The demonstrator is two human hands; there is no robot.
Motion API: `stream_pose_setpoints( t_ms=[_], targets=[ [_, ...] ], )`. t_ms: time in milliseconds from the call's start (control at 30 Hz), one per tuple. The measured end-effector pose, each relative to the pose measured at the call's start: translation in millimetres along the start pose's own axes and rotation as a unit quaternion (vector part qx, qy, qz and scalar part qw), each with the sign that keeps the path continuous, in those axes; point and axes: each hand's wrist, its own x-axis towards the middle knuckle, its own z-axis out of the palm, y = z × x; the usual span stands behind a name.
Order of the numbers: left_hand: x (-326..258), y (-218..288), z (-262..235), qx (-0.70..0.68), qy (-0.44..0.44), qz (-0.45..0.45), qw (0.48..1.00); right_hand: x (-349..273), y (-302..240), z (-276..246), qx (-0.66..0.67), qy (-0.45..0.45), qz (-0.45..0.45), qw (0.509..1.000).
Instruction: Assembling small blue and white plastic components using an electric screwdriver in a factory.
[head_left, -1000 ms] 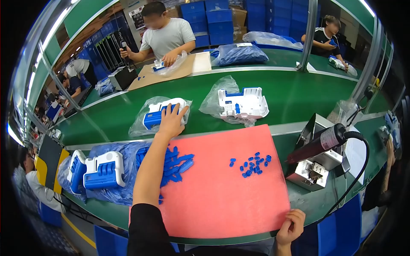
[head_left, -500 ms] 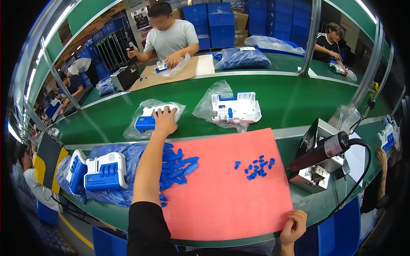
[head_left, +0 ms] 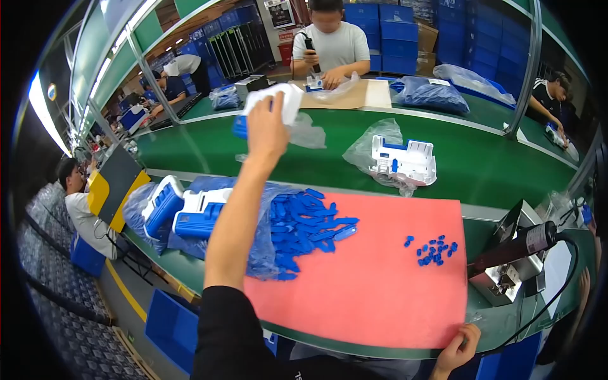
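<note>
The left hand's [head_left: 267, 136] fingers are clenched on a white-and-blue housing [head_left: 290, 104], held over the green belt [head_left: 481, 164] near a clear bag [head_left: 307, 134]. That arm reaches forward, nearly straight, across the blue plastic. The right hand [head_left: 457, 352] rests palm-in at the near right corner of the pink mat [head_left: 367, 291], fingers half curled; whether they pinch anything, I cannot tell. Bare mat separates blue strips [head_left: 304, 218] from small parts [head_left: 437, 250]; an open shell [head_left: 405, 161] lies right of the housing.

Left grip [head_left: 267, 132] high, arm [head_left: 233, 225] extended; right grip [head_left: 460, 351] low, fingers [head_left: 470, 333] curled.
</note>
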Motion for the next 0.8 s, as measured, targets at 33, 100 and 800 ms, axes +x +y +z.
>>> stream_pose_setpoints(
  t_ms=[33, 100, 800],
  targets=[
    [7, 0, -38, 0.002, -0.004, 0.009, 1.0, 0, 0, 0, 0.005, 0.003, -0.004, 1.0],
    [7, -9, -102, 0.027, -0.005, 0.033, 0.999, 2, -1, -2, 0.021, 0.008, -0.01, 1.0],
    [-136, 269, -158, -0.194, -0.178, 0.058, 0.963, 41, -46, 6, 0.125, -0.084, 0.03, 0.988]
  ],
)
